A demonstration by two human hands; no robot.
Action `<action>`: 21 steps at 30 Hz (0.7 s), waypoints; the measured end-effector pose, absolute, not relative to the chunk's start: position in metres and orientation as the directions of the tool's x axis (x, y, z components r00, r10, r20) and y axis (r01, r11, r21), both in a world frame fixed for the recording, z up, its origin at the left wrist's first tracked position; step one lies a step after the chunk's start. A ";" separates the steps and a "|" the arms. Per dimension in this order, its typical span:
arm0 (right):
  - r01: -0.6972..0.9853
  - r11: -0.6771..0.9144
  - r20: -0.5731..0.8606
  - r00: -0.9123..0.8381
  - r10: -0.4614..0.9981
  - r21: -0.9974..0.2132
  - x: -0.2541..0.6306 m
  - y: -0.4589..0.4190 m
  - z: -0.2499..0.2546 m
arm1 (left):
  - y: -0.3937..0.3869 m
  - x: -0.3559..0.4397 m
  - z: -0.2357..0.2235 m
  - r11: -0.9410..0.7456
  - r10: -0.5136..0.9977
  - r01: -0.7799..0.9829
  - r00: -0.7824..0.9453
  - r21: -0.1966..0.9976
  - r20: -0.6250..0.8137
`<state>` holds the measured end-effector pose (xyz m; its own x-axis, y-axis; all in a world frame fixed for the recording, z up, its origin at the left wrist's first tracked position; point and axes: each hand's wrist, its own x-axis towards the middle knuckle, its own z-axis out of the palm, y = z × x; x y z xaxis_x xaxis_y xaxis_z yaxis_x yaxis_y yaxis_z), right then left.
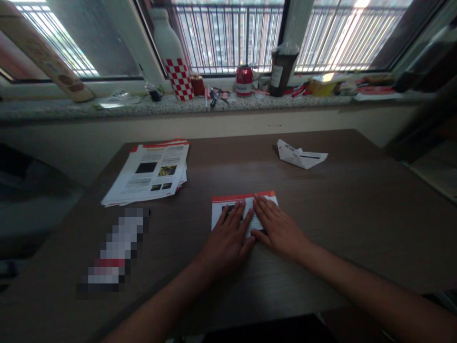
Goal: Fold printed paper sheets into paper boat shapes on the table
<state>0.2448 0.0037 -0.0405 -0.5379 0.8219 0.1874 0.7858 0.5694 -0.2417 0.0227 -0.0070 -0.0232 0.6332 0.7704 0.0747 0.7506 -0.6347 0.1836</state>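
Note:
A folded printed sheet [223,204] with a red top edge lies on the brown wooden table [357,209] in front of me. My left hand [228,240] lies flat on its lower left part, fingers stretched out. My right hand [276,226] presses flat on its right part, fingers together and extended. The two hands touch at the thumbs. Neither hand grips anything.
A stack of printed leaflets [150,174] lies at the left. A folded paper boat [300,155] sits at the far side. A blurred-out object [116,250] lies at the near left. The windowsill behind holds a checkered bottle [174,57], a red can [244,81] and a dark cup [282,71].

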 end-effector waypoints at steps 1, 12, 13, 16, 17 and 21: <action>0.786 0.569 0.180 -0.540 0.822 -0.240 0.245 0.004 -0.041 | -0.007 0.022 -0.023 -0.634 0.771 0.752 0.633 0.180 0.069; 0.772 0.585 0.159 -0.564 0.811 -0.248 0.248 0.003 -0.039 | -0.018 -0.022 -0.023 -0.608 0.793 0.782 0.608 0.139 0.050; 0.771 0.586 0.163 -0.563 0.810 -0.248 0.247 0.003 -0.039 | -0.019 -0.027 -0.023 -0.610 0.791 0.780 0.609 0.141 0.057; 0.760 0.599 0.173 -0.574 0.801 -0.251 0.249 0.003 -0.038 | -0.022 -0.037 -0.023 -0.624 0.780 0.766 0.620 0.154 0.077; 0.753 0.607 0.176 -0.581 0.795 -0.254 0.250 0.003 -0.038 | -0.022 -0.039 -0.023 -0.626 0.779 0.762 0.621 0.164 0.090; 0.733 0.630 0.182 -0.603 0.776 -0.255 0.259 0.008 -0.034 | -0.024 -0.042 -0.019 -0.601 0.799 0.775 0.585 0.195 0.139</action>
